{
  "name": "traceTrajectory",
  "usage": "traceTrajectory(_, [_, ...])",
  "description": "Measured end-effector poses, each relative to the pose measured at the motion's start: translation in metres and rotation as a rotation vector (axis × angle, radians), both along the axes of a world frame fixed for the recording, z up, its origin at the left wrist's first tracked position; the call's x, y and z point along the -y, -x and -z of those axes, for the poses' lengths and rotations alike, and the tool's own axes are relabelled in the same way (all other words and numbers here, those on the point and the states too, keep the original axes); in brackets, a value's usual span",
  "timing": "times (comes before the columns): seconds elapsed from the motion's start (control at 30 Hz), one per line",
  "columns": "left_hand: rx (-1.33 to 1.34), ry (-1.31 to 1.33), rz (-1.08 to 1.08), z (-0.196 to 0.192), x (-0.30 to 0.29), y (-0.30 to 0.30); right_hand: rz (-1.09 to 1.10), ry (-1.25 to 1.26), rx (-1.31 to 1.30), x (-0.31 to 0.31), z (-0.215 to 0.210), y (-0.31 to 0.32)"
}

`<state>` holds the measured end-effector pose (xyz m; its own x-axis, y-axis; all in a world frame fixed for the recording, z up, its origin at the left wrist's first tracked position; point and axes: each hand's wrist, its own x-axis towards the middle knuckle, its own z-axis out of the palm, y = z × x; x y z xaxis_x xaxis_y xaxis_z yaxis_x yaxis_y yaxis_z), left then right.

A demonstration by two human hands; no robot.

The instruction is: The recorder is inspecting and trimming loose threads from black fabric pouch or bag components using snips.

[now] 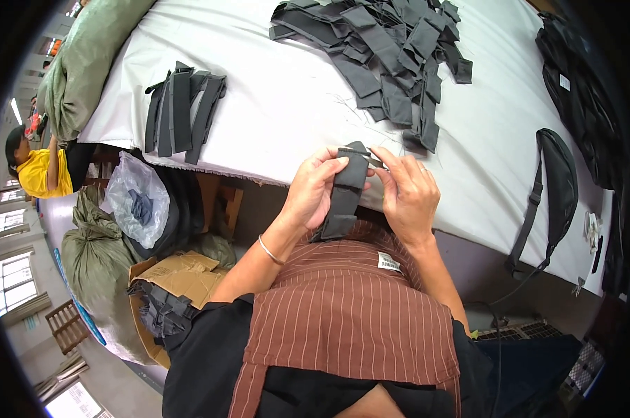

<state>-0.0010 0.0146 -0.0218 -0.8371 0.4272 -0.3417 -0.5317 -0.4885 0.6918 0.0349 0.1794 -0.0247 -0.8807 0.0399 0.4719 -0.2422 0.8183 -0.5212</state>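
My left hand grips a dark grey fabric strap near the table's front edge, its thumb pressed on the upper part. The strap's lower end hangs over my brown striped apron. Close beside its upper right edge, my right hand is closed on a small metal tool, mostly hidden by the fingers, so its exact kind is unclear. Beyond my hands lies a loose heap of similar dark grey straps. A neater stack of straps rests to the left on the white-covered table.
A black waist bag and black fabric lie at the right. Left of me are a cardboard box of dark pieces, a plastic-lined bin and green sacks. A person in yellow is far left.
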Motion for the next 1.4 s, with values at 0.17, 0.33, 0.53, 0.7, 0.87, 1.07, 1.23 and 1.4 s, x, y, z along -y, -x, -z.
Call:
traceTrajectory(0.17, [0.019,-0.039,-0.053,-0.012,-0.014,0.008,0.068,0.036,-0.013,0.003,0.001,0.004])
traceTrajectory(0.33, [0.049,-0.103,0.016,-0.011,-0.013,0.009,0.109,0.324,0.015,0.001,0.009,0.004])
traceTrajectory(0.53, [0.135,-0.132,0.037,0.001,-0.011,0.007,-0.031,0.613,0.078,-0.007,0.014,-0.003])
traceTrajectory(0.7, [0.141,-0.109,0.01,0.001,-0.012,0.008,0.029,0.425,-0.026,-0.013,0.011,0.0])
traceTrajectory(0.87, [0.122,-0.104,0.011,0.0,-0.012,0.007,0.064,0.262,-0.024,-0.013,0.004,0.002])
traceTrajectory(1.07, [0.104,-0.1,-0.004,-0.001,-0.013,0.006,0.055,0.097,-0.094,-0.013,0.006,0.008])
traceTrajectory(1.23, [0.114,-0.091,-0.003,-0.001,-0.012,0.007,0.066,0.069,-0.111,-0.012,0.007,0.012])
traceTrajectory(1.4, [0.112,-0.108,-0.034,0.001,-0.012,0.008,0.035,0.106,-0.107,-0.014,0.006,0.012])
